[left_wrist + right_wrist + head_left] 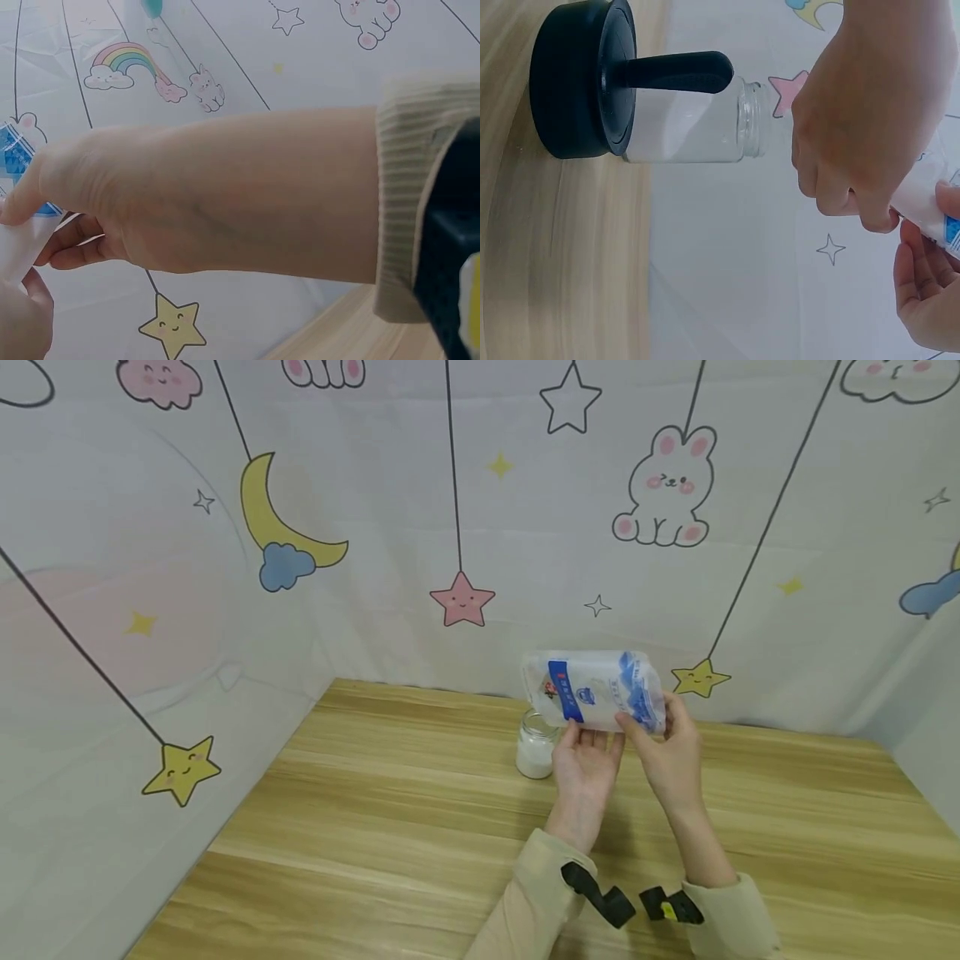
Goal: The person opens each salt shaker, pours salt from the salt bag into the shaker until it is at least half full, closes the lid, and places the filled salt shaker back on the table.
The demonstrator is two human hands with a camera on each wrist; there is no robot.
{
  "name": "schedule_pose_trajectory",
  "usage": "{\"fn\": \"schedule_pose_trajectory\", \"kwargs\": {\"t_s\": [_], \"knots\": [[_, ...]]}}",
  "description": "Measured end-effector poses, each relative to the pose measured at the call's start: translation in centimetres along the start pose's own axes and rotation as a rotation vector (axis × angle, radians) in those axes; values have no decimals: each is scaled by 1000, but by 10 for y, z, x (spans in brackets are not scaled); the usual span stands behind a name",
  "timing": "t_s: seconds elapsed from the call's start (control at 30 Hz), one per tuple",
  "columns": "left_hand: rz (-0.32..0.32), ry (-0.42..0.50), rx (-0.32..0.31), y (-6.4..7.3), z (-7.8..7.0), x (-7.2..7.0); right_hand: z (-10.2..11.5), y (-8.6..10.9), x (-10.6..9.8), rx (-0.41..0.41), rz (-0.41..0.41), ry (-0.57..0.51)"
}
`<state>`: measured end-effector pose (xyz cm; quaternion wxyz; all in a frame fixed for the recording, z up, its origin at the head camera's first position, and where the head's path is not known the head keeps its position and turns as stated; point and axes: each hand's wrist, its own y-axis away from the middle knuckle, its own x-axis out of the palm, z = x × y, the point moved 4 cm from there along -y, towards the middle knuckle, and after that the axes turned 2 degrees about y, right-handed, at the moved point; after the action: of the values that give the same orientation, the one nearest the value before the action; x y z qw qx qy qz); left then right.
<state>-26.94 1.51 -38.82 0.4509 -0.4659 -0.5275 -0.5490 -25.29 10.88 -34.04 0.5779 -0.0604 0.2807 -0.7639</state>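
Observation:
A white plastic packet with blue print [600,693] is held sideways above the table, its left end over a glass jar. My left hand [587,768] holds its lower edge from below, palm turned up. At the packet's right end my right hand [673,760] grips it, thumb on the printed face and fingers behind. White contents fill much of the open glass jar [536,753]. In the right wrist view, a black round object with an upright handle [574,82] stands on the table in front of the jar; the head view does not show it.
The wood-grain table [360,793] reaches back to a white curtain [390,527] printed with stars, a moon and rabbits. More curtain hangs at both sides. Each sleeve carries a black strapped device [600,893] at the wrist.

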Motion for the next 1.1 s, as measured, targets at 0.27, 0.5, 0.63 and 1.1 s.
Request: {"fn": "schedule_pose_trajectory", "kwargs": {"t_s": [0.27,0.5,0.63,1.1], "knots": [[-4,16,-3,0,0,-2,3,1,3,-29,4,27],[-27,13,-2,-1,-1,-2,3,2,4,-25,24,54],[-33,18,-8,0,0,-2,3,2,4,-30,16,54],[-38,13,-7,0,1,-1,4,4,4,-49,9,43]]}}
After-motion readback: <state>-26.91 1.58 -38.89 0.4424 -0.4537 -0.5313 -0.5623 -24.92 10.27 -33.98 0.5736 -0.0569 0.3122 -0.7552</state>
